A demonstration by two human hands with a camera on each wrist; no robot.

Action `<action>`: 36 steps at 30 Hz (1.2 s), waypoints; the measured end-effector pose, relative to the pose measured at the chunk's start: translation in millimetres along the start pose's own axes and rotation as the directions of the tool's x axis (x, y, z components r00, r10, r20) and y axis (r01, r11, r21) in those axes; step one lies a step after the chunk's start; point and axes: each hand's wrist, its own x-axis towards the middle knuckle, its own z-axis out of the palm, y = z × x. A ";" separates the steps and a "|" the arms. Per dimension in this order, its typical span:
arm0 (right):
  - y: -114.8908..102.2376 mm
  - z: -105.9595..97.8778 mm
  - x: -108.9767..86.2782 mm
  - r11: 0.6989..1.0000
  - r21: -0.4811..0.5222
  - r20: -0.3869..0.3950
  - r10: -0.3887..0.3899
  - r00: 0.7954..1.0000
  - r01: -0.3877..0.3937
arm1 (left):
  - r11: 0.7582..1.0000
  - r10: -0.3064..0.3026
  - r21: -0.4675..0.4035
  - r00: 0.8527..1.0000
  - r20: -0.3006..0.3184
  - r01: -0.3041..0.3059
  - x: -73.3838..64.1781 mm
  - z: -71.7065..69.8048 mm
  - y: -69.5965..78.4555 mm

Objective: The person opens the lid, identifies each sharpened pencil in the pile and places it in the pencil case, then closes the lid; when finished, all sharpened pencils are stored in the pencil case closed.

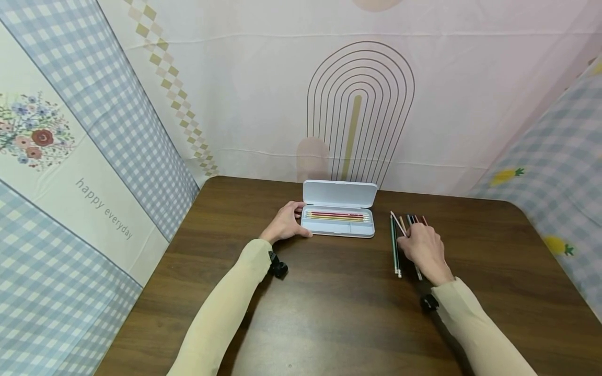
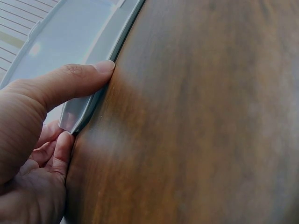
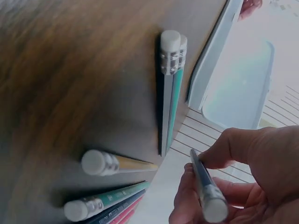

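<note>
A light blue pencil case (image 1: 338, 234) lies with its lid (image 1: 339, 194) raised at the back; several red and yellow pencils (image 1: 336, 216) are inside. My left hand (image 1: 284, 223) holds the case's left end, thumb (image 2: 88, 77) along the front edge and fingers round the corner. To the right of the case, my right hand (image 1: 425, 248) pinches a dark pencil (image 3: 208, 189) between thumb and fingers, its white eraser toward the wrist camera. Two pencils (image 3: 171, 102), one green, lie side by side between this hand and the case.
Beyond the right hand are a yellow pencil (image 3: 133, 163), a green pencil (image 3: 119, 196) and several more, partly hidden by the hand in the head view. All lie on the brown wooden table (image 1: 329, 303). A patterned cloth (image 1: 254, 104) hangs behind the table's far edge.
</note>
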 end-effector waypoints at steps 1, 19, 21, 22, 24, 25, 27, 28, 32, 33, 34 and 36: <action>-0.3 0.1 -0.4 1.000 0.004 0.002 -0.005 1.000 0.005 | 1.000 -0.001 -0.001 1.000 0.000 0.001 -0.1 -0.1 -0.4; -10.4 11.2 7.7 0.950 -0.006 -0.088 -0.310 0.947 0.311 | 1.000 0.000 -0.002 1.000 -0.009 0.000 -2.1 -1.7 -2.2; -11.9 14.2 10.5 0.941 -0.012 -0.094 -0.338 0.937 0.338 | 1.000 0.000 0.001 1.000 -0.007 0.000 -1.9 -2.1 -2.4; -11.5 16.5 12.6 0.933 -0.012 -0.102 -0.359 0.928 0.360 | 1.000 0.000 0.003 1.000 -0.006 0.000 -1.7 -2.0 -2.4; -6.5 24.7 19.9 0.913 -0.026 -0.121 -0.406 0.906 0.406 | 1.000 -0.002 0.005 1.000 -0.003 0.002 -1.5 -1.8 -2.7; -6.8 26.6 21.3 0.906 -0.024 -0.119 -0.423 0.898 0.423 | 1.000 -0.005 0.005 1.000 -0.002 0.005 -1.5 -1.7 -2.6; -8.2 30.0 24.4 0.887 -0.022 -0.119 -0.460 0.880 0.461 | 1.000 -0.009 0.005 1.000 -0.001 0.009 -1.4 -1.2 -2.4; -9.9 31.4 25.8 0.878 -0.026 -0.120 -0.478 0.870 0.478 | 1.000 -0.009 0.006 1.000 -0.003 0.009 -1.2 -1.0 -2.3; -26.0 29.6 28.9 0.860 -0.042 -0.087 -0.510 0.856 0.508 | 1.000 -0.004 0.015 1.000 -0.007 0.004 0.0 -0.5 -1.6; -29.2 30.4 31.2 0.856 -0.045 -0.081 -0.517 0.852 0.515 | 1.000 -0.003 0.012 1.000 -0.006 0.003 0.1 -0.5 -1.1; -32.0 31.3 33.7 0.849 -0.045 -0.076 -0.528 0.846 0.526 | 1.000 -0.003 0.015 1.000 -0.007 0.003 0.5 -0.3 -1.0; -36.9 34.1 39.3 0.834 -0.045 -0.071 -0.551 0.831 0.550 | 1.000 -0.006 0.009 1.000 -0.004 0.006 0.6 -0.2 -0.4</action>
